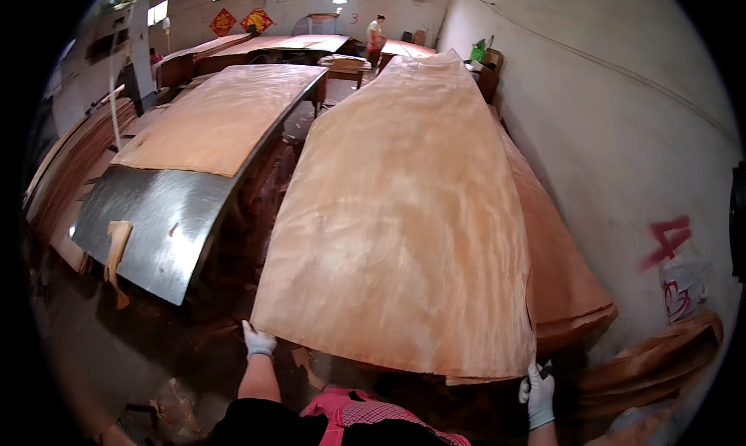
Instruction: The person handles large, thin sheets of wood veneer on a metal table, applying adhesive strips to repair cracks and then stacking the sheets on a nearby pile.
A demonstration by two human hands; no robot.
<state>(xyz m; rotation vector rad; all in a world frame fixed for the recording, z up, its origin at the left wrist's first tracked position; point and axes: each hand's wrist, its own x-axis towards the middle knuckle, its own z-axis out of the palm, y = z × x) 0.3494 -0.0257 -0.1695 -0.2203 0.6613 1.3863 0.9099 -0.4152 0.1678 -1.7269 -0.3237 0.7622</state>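
Observation:
A large, pale tan wood veneer sheet (396,221) stretches away from me, its surface rippled and its far end narrowing. My left hand (259,340), in a white glove, is closed on the sheet's near left corner. At the near right corner my right hand (538,393), also gloved, pinches the edge. A small dark object (546,369) shows by the right hand's fingers; its kind is too small to tell. Beneath the sheet's right side lies a stack of redder veneer (563,283).
To the left, a table with a shiny dark metal top (155,221) carries another veneer sheet (221,116) and a torn strip (118,248). A white wall (614,135) runs along the right, with crumpled veneer (660,364) at its foot. Another person (375,40) stands far back.

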